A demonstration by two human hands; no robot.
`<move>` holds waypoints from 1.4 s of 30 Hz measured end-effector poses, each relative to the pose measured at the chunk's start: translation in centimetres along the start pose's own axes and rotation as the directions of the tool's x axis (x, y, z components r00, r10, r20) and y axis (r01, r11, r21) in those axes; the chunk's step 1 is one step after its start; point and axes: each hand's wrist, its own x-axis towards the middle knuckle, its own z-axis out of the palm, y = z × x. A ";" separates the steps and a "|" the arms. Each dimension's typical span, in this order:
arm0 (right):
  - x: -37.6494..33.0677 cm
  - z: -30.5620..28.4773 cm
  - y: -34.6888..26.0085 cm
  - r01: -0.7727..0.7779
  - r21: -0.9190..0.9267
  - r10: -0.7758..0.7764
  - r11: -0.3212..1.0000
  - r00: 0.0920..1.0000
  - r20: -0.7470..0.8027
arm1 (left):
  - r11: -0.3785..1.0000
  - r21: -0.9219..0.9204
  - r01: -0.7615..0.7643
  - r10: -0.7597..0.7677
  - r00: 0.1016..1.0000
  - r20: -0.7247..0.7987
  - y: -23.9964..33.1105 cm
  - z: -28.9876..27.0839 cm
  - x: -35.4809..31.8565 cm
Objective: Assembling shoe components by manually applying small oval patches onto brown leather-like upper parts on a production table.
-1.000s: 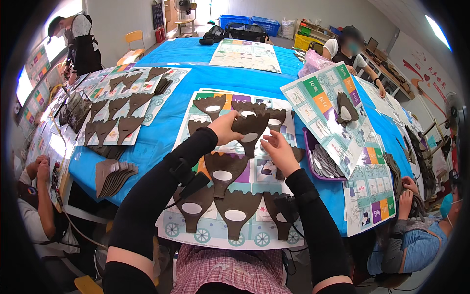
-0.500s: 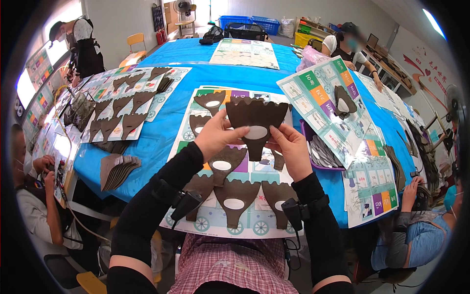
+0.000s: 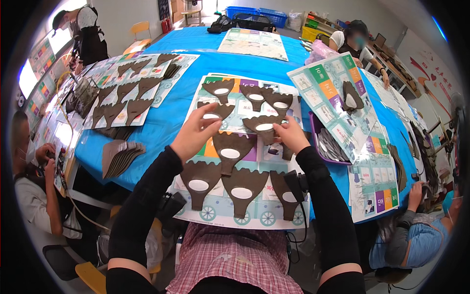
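- The right hand (image 3: 292, 135)'s narrow grip pinches the edge of a dark-brown, scallop-topped flat piece (image 3: 264, 120), apparently to leave its white oval (image 3: 264, 127) clear, over a white printed board (image 3: 225, 223).
- The left hand (image 3: 192, 133)'s grip gapes, empty.
- Similar brown pieces (image 3: 245, 181) lie around, seemingly spread to expose their ovals (image 3: 230, 153).

On the table (image 3: 166, 117), directly before the person, lay a printed sheet (image 3: 223, 220) with cut pieces (image 3: 242, 192) spread over it, three along the near edge. Off to its left I saw a fanned stack (image 3: 120, 159), and behind that, sheets on the left (image 3: 171, 88) with more pieces on them. To its right stood a basket (image 3: 313, 130) with patches (image 3: 329, 143) in it, partly covered by a slanted sheet (image 3: 318, 88) bearing one piece. Other sheets (image 3: 364, 196) lay nearer on that side. Another sheet (image 3: 252, 44) lay toward the far end; crates (image 3: 271, 17) stood behind the table.
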 end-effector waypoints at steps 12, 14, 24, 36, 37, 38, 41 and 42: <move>-4.6 0.3 -4.8 0.309 -0.692 -0.308 0.652 0.942 0.130 | 0.984 0.172 0.047 -0.029 0.994 -0.106 -2.1 0.0 -10.8; -7.2 -1.2 -6.7 0.351 -0.598 -0.393 0.720 0.917 0.064 | 0.957 0.288 0.041 0.008 0.986 -0.166 -2.5 -1.1 -12.5; -27.5 -6.7 -2.3 0.071 -0.722 -0.137 0.689 0.990 -0.033 | 0.734 0.552 0.395 -0.221 0.908 -0.356 -0.1 -4.2 -19.5; -27.3 -4.1 -1.3 0.162 -0.693 -0.277 0.702 0.959 -0.057 | 0.892 0.248 0.377 -0.311 0.912 -0.266 -3.6 -4.7 -19.4; -27.6 -4.1 -1.3 0.163 -0.713 -0.292 0.681 0.955 -0.060 | 0.919 0.174 0.352 -0.306 0.920 -0.246 -5.0 -4.7 -19.6; -27.9 -3.9 -1.6 0.137 -0.703 -0.259 0.698 0.963 -0.070 | 0.916 0.124 0.380 -0.344 0.908 -0.240 -4.9 -4.4 -19.5; -27.8 -3.6 -1.8 0.154 -0.735 -0.266 0.660 0.963 -0.037 | 0.866 0.244 0.437 -0.372 0.888 -0.269 -3.4 -4.3 -19.7; -27.8 -3.7 -1.9 0.174 -0.733 -0.272 0.657 0.962 -0.016 | 0.863 0.235 0.446 -0.376 0.880 -0.289 -2.5 -4.4 -19.2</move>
